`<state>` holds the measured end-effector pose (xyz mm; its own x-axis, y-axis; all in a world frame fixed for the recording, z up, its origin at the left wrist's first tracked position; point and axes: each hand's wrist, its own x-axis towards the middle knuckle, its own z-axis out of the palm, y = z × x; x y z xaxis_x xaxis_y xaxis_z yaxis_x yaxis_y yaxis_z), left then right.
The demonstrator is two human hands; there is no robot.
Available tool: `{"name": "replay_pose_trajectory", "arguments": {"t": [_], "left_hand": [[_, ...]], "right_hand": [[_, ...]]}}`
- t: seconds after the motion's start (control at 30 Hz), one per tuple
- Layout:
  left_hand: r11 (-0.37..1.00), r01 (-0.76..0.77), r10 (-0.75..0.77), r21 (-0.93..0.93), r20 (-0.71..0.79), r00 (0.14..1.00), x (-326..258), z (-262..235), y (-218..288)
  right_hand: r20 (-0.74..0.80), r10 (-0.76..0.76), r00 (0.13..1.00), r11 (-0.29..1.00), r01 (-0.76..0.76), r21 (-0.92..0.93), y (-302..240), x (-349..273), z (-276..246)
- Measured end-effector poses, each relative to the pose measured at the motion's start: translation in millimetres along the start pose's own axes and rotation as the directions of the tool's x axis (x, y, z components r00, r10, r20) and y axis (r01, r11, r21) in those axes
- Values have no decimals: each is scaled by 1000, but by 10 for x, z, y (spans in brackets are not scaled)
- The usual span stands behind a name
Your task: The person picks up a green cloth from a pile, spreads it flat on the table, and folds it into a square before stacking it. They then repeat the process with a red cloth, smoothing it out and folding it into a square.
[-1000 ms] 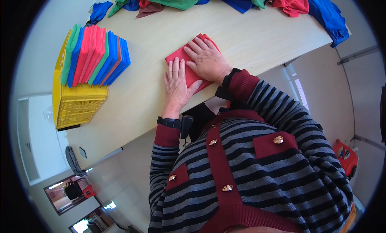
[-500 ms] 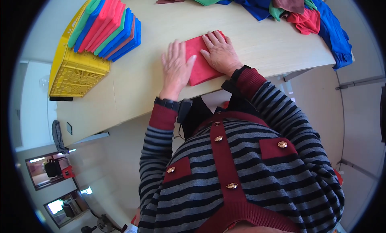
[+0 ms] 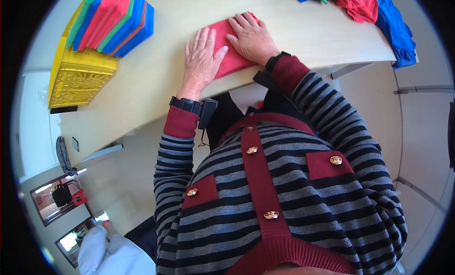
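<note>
A folded red cloth (image 3: 232, 62) lies flat on the table in front of me, near the table's front edge. My left hand (image 3: 203, 61) rests along the cloth's left side, palm down and fingers stretched out. On its right part lies my right hand (image 3: 253, 40), also flat, with fingers slightly spread. Neither hand grips anything; both press on or touch the cloth, and part of it is hidden under them.
A yellow plastic basket (image 3: 85, 78) at the table's left holds several folded cloths (image 3: 113, 23) in green, blue, red and brown. Loose crumpled cloths (image 3: 358, 8) lie at the far right, a blue one (image 3: 395, 35) hanging over the edge. A person's pale sleeve (image 3: 113, 251) shows at lower left.
The view has shifted, so the table and cloth appear higher. My left hand has settled flatter onto the cloth's left side. A person in pale clothing has come into view at lower left.
</note>
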<state>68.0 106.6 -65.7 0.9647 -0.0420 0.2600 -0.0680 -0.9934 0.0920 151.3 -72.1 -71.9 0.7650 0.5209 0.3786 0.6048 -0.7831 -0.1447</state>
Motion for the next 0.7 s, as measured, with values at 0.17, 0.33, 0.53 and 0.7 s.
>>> {"name": "replay_pose_trajectory", "arguments": {"t": [0.17,0.33,0.53,0.7], "left_hand": [[983,-161,160,-91,-17,987,-195,37,79],[981,-194,193,-22,-26,981,-298,7,141],[976,-220,220,-2,2,976,-410,-78,155],[972,-233,233,14,39,972,-454,-172,111]], "right_hand": [[-25,-9,1000,1000,9,-1,-4,38,73],[-40,-44,998,998,43,-40,6,3,95],[-4,-30,1000,999,30,-27,18,24,59],[-51,-55,997,998,55,-4,90,88,18]]}}
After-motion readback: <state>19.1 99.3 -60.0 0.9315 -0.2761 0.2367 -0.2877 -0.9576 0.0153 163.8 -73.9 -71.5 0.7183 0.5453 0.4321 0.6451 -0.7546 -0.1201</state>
